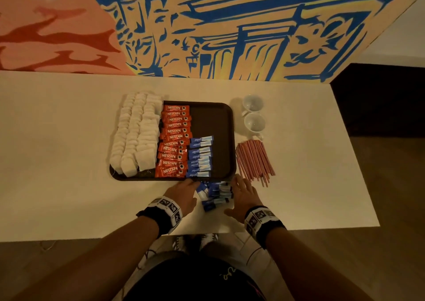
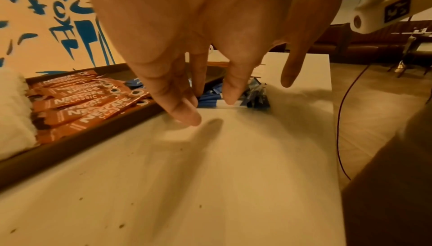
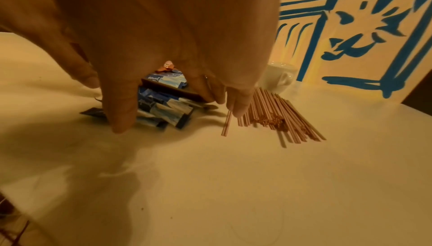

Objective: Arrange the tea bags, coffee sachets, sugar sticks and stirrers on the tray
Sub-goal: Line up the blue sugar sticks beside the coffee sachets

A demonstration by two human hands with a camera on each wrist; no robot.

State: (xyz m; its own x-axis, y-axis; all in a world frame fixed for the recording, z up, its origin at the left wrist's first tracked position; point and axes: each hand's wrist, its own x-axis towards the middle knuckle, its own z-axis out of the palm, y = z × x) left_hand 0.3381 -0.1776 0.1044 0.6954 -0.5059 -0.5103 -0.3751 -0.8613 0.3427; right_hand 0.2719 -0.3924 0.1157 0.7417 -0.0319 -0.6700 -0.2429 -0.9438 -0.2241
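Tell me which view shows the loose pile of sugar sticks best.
The head view: the whole loose pile of sugar sticks lies on the table between both hands. The right wrist view shows part of it behind fingers; the left wrist view only a sliver.

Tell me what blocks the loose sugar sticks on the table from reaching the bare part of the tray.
Nothing visible blocks them. The loose sugar sticks lie between left hand and right hand, just before the tray; only its low rim lies between.

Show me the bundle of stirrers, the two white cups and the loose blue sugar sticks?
Bundle of thin pink stirrers (image 1: 254, 160): head view, middle of the bundle.
Two white ceramic cups (image 1: 254, 123): head view, nearer cup's bowl.
Loose pile of blue sugar sticks (image 1: 215, 195): head view, pile's centre.
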